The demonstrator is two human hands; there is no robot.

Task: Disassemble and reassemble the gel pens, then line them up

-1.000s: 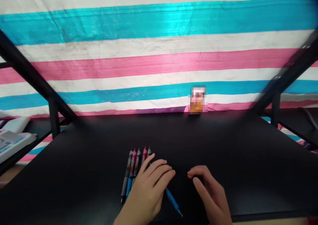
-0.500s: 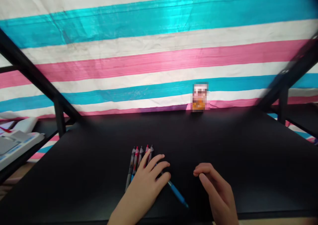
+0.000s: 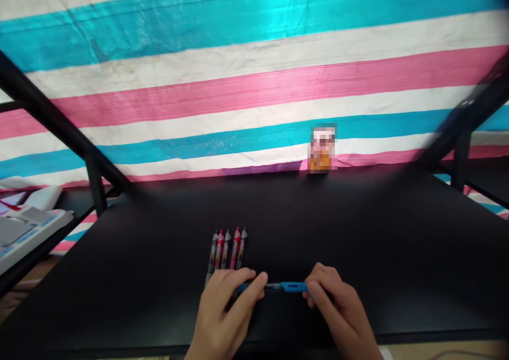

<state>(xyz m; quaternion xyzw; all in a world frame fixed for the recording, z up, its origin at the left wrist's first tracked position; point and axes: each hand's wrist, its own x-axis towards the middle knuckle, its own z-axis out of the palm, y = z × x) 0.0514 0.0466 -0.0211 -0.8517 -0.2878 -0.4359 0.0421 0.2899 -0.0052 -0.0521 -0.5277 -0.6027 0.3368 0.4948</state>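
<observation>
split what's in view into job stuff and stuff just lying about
Job stuff:
blue pen, held between left hand and right hand
row of five pens, likely

Lying about, apparently:
pixelated item at the back
white device, far left

- Your left grip (image 3: 230, 301): one bare human hand, slender fingers, rounded tips, smooth back.
- Your right grip (image 3: 337, 301): one bare human hand, slim fingers, rounded knuckles.
- Your wrists (image 3: 360, 341): both bare to the lower edge of view.
</observation>
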